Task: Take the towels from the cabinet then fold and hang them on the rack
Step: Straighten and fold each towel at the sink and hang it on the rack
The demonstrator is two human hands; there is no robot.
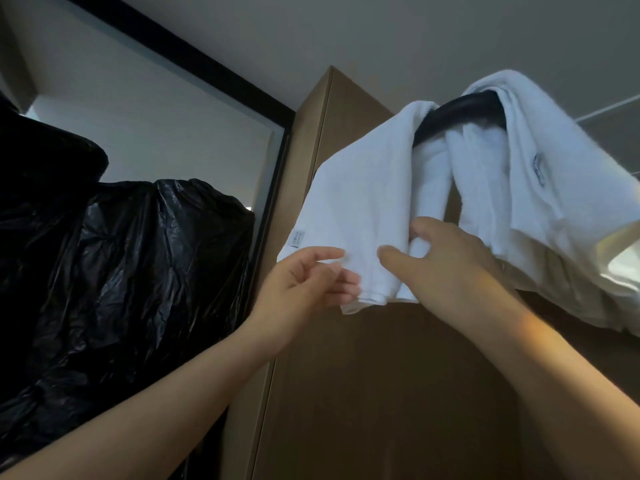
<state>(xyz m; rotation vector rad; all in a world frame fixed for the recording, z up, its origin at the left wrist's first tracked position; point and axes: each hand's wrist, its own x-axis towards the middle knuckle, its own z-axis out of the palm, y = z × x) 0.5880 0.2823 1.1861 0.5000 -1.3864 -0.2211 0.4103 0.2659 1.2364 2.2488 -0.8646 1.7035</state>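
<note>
On the black rack (460, 112), high up, two white towels hang side by side.

The left towel (363, 202) is bunched and a bit crooked, with a small tag at its edge. The right hand (446, 261) pinches its bottom hem with thumb and fingers. The left hand (304, 282) is beside the hem, fingers loosely spread and just touching it. A hard pull down could slide the towel off the rack. The other towel (540, 174) hangs wide, near a brown cabinet (346, 375) and black plastic (121, 271).
</note>
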